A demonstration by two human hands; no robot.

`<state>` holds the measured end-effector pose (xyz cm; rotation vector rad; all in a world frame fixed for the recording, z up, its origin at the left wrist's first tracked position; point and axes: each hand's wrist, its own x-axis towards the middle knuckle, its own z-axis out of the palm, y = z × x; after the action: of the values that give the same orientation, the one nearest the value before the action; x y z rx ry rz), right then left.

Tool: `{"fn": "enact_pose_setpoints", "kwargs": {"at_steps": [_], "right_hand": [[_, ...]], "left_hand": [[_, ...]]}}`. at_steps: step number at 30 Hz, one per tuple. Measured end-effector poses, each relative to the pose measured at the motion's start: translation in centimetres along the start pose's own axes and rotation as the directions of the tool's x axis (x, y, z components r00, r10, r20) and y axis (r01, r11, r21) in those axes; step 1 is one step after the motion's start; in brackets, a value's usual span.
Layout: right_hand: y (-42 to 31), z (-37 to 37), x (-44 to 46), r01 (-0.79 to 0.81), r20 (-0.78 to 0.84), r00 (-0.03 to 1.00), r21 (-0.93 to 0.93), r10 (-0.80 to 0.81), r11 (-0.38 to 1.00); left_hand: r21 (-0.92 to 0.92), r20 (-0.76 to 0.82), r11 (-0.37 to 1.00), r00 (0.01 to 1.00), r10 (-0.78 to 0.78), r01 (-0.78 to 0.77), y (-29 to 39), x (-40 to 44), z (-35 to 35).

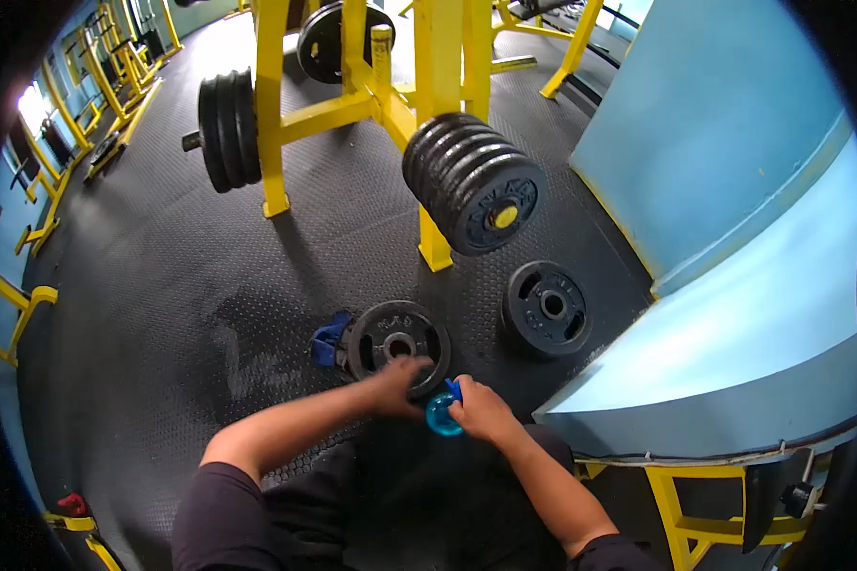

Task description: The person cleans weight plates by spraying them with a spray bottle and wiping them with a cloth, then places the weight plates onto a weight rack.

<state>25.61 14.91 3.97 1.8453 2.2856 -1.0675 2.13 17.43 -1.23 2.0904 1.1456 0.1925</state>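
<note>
My right hand (483,413) is wrapped round a clear blue spray bottle (442,416) with a blue top, held just in front of my knees. To its left my left hand (396,384), slightly blurred, reaches over the near edge of a black weight plate (381,326) on the floor. Its fingers and thumb are apart with nothing between them; whether it touches the plate I cannot tell. A crumpled blue cloth (328,340) lies against the plate's left side. Further right, more black weight plates (546,310) appear to lie in a low stack.
A yellow plate rack (435,243) stands ahead, with several black plates (476,186) on its right peg and others (229,131) on its left. A light blue wall (714,143) borders the right. Damp-looking patches mark the black rubber floor (162,314). Yellow gym machines (67,133) line the left.
</note>
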Motion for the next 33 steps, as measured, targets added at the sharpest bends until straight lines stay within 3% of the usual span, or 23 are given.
{"fn": "enact_pose_setpoints", "kwargs": {"at_steps": [1,3,7,9,10,12,13,14,16,17,18,19,20,21,22,23,24,25,26,28,29,33], "right_hand": [[-2.0,-1.7,-1.0,0.039,-0.005,0.999,0.111,-0.039,0.993],[-3.6,-3.1,-1.6,0.073,-0.007,0.997,0.312,-0.074,0.947],[-5.3,-3.1,-2.4,0.073,0.016,0.995,0.524,-0.096,0.849],[-5.9,-2.8,-3.9,0.224,0.067,0.919,0.722,-0.388,0.655],[-6.3,-2.2,-4.4,0.234,0.064,0.912,0.730,-0.405,0.642],[-7.2,-0.9,-4.8,0.507,-0.184,0.857,0.465,-0.481,0.726],[-7.4,-0.7,-4.4,0.591,-0.301,0.798,0.557,-0.522,0.583],[-7.7,-0.6,-4.7,0.588,-0.292,0.799,0.566,-0.526,0.579],[-8.3,-0.6,-5.7,0.350,-0.191,0.888,0.870,-0.419,0.346],[-8.7,-0.4,-6.1,0.459,-0.317,0.858,0.825,-0.403,0.328],[-8.6,0.0,-6.1,0.468,-0.330,0.852,0.828,-0.406,0.309],[-7.9,0.5,-5.8,0.400,-0.277,0.883,0.866,-0.378,0.299],[-7.0,1.4,-5.6,0.318,-0.210,0.915,0.900,-0.344,0.297],[-5.9,3.0,-4.7,0.323,-0.230,0.924,0.897,-0.304,0.303],[-4.7,4.3,-3.9,0.302,-0.211,0.934,0.900,-0.289,0.315],[-3.5,5.4,-3.1,0.251,-0.178,0.957,0.904,-0.229,0.347],[-2.7,6.1,-2.4,0.202,-0.148,0.975,0.905,-0.168,0.374],[-1.5,6.6,-1.7,0.137,-0.084,0.989,0.826,-0.121,0.547],[-0.8,7.0,-1.4,0.106,-0.055,0.993,0.824,-0.108,0.557],[-0.1,8.0,0.0,0.057,-0.101,0.995,0.589,0.003,0.806],[0.6,9.5,0.5,0.089,-0.204,0.978,0.552,0.031,0.829],[0.3,10.8,0.3,-0.003,-0.114,0.991,0.483,0.066,0.875]], "left_hand": [[-0.071,0.048,0.994,0.995,0.082,-0.079,2.6,-1.2,-0.3],[-0.355,-0.069,0.931,0.996,0.064,-0.085,4.1,-2.7,1.7],[-0.275,-0.016,0.959,0.997,-0.079,0.071,8.8,-6.1,-2.5],[-0.415,-0.040,0.897,0.982,-0.183,0.151,10.4,-7.8,-3.9],[-0.402,-0.044,0.900,0.979,-0.199,0.165,10.7,-8.5,-4.0],[-0.217,-0.149,0.973,0.983,-0.111,0.077,11.9,-9.5,-4.4],[-0.245,-0.189,0.969,0.981,-0.033,-0.014,12.6,-10.2,-4.5],[-0.249,-0.188,0.968,0.981,-0.047,-0.001,14.9,-10.8,-5.6],[-0.254,-0.037,0.927,0.955,-0.294,0.276,19.3,-11.7,-7.5],[-0.126,-0.008,0.957,0.965,-0.262,0.259,19.6,-11.5,-7.4],[-0.107,-0.008,0.958,0.963,-0.269,0.267,19.7,-11.5,-7.6],[0.070,0.088,0.941,0.938,-0.336,0.331,19.7,-11.4,-7.4],[0.236,0.178,0.901,0.895,-0.408,0.364,20.5,-11.4,-7.6],[0.242,0.288,0.864,0.818,-0.499,0.442,21.8,-11.1,-9.5],[0.160,0.186,0.867,0.849,-0.495,0.471,22.0,-11.6,-10.3],[0.055,-0.021,0.908,0.910,-0.414,0.414,21.3,-12.2,-10.3],[0.113,-0.149,0.864,0.868,-0.474,0.491,20.6,-12.3,-10.4],[0.236,-0.198,0.793,0.827,-0.526,0.561,20.2,-12.9,-10.8],[0.343,-0.147,0.743,0.814,-0.562,0.575,19.7,-13.2,-11.9],[0.303,-0.177,0.715,0.775,-0.607,0.630,18.2,-14.3,-12.7],[0.282,-0.177,0.712,0.764,-0.621,0.644,17.9,-14.7,-13.1],[0.213,-0.190,0.745,0.775,-0.603,0.632,18.4,-16.0,-13.5]]}}
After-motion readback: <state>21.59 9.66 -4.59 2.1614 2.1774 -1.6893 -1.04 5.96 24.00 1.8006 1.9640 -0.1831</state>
